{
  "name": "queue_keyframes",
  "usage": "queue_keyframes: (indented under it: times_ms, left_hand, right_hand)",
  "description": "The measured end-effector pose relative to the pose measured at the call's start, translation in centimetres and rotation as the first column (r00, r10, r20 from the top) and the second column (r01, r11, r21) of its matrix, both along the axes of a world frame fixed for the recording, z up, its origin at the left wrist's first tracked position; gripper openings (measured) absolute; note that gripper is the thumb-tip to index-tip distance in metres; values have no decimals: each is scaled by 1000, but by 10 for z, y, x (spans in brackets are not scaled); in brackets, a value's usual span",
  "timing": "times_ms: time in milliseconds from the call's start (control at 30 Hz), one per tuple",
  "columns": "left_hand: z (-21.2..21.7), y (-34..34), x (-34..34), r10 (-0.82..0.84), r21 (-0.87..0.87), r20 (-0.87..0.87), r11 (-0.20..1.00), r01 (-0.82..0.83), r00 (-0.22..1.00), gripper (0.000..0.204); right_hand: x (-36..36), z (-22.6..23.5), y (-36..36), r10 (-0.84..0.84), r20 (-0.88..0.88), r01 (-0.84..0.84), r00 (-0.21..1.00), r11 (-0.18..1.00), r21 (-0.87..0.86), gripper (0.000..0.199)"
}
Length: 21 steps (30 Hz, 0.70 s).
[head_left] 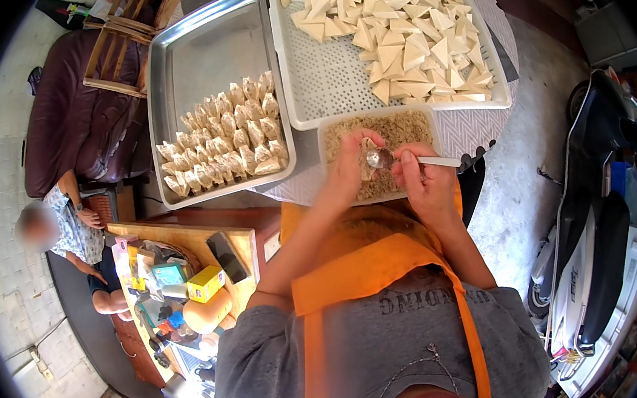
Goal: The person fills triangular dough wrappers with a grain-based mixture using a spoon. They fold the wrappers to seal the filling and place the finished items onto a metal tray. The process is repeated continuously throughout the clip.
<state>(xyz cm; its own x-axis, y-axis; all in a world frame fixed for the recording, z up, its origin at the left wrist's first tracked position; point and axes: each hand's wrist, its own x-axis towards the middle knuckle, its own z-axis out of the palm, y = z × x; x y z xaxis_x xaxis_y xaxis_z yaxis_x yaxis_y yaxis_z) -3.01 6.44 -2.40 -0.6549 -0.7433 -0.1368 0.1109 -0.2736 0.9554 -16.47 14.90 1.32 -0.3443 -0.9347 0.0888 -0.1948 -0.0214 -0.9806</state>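
My left hand [343,168] is closed on a small pale triangular tofu piece [365,149], mostly hidden by my fingers and the spoon. Between the fingers of my right hand [425,183] is a metal spoon [380,158] with a pale handle, its bowl against that piece. Both hands are above a plastic tub [435,124] of crumbly brown filling [412,121]. Beyond it, many loose pale triangles [402,29] are heaped in a white perforated tray [316,85]. At the left, a metal tray [203,53] carries rows of filled triangles [229,131] standing close together.
A patterned cloth [472,131] covers the round table. To the left, a wooden table [238,232] bears a phone [226,256], a yellow box [206,284] and clutter. Another person [78,227] sits farther left, near a dark sofa [68,107]. A motor scooter [591,236] stands at right.
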Motion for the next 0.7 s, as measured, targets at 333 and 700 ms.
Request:
queue_keyframes:
  times_ms: [333, 700]
  left_hand:
    - [26, -8, 1, 120, 190, -54, 976, -108, 991, 24]
    - [15, -5, 2, 122, 396, -199, 918, -35, 972, 32]
  right_hand:
    - [-34, -14, -4, -171, 200, 194, 965, 976, -101, 18]
    - [-24, -26, -6, -131, -277, 128, 952, 991, -31, 12]
